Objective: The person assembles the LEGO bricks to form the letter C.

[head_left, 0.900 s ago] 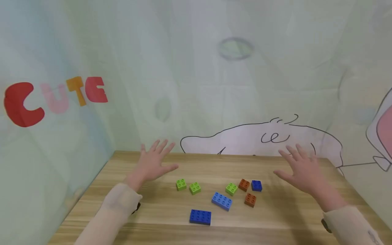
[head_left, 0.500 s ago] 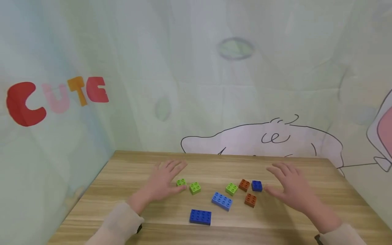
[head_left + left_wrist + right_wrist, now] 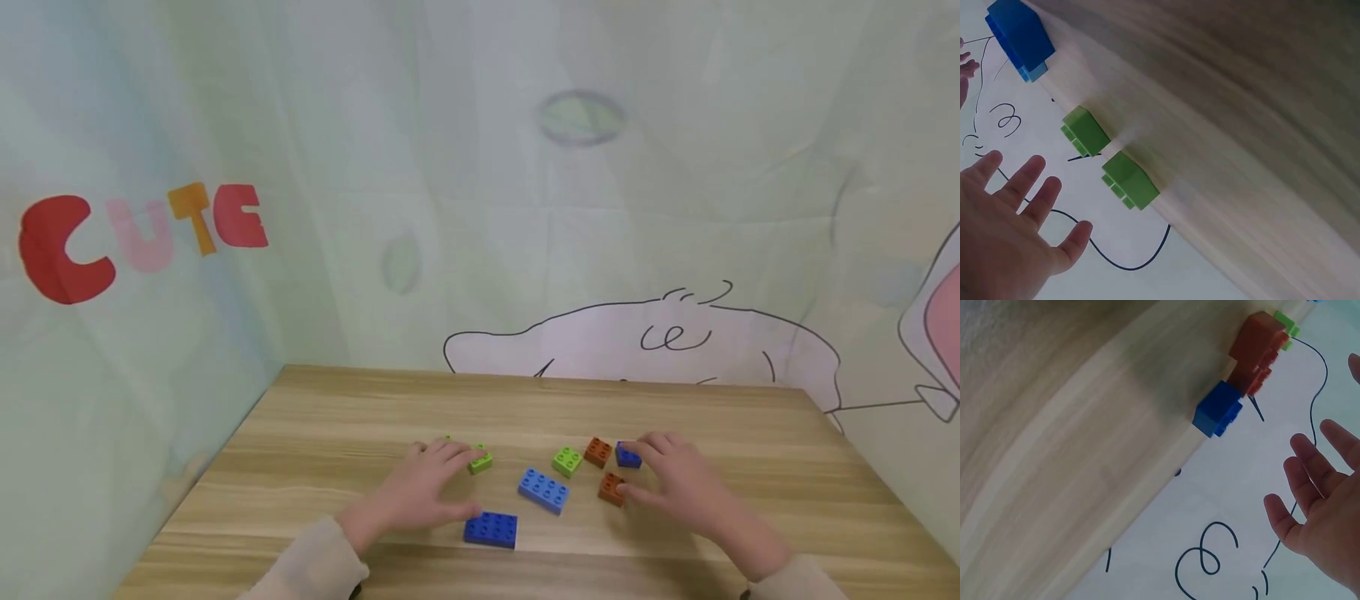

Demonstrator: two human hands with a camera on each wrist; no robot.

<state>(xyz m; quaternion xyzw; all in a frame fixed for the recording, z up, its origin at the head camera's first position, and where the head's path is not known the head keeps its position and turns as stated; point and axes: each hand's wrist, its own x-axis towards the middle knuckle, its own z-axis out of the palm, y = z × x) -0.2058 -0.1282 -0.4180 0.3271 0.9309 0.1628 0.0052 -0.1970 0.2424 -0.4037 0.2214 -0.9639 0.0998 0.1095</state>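
My left hand (image 3: 420,490) hovers over the table's left-centre with fingers spread, holding nothing. It partly hides a lime green brick, while a second lime green brick (image 3: 480,463) shows by its fingertips. Just beyond its thumb lies a dark blue eight-stud brick (image 3: 491,531). My right hand (image 3: 686,487) is above the right side, fingers apart and holding nothing. Its fingertips overlap a small dark blue brick (image 3: 628,456), and its thumb overlaps an orange-brown brick (image 3: 611,490); whether they touch, I cannot tell. The left wrist view shows a green brick (image 3: 1130,181) apart from the hand.
Between my hands lie a light blue eight-stud brick (image 3: 543,490), a third lime green brick (image 3: 567,462) and another orange-brown brick (image 3: 597,452). The wooden table (image 3: 360,400) ends at a printed cloth backdrop (image 3: 480,208) behind and at the left.
Both hands have come down and nearer to the body, moving inward over the bricks from their raised, wide-apart positions. The bricks keep their places.
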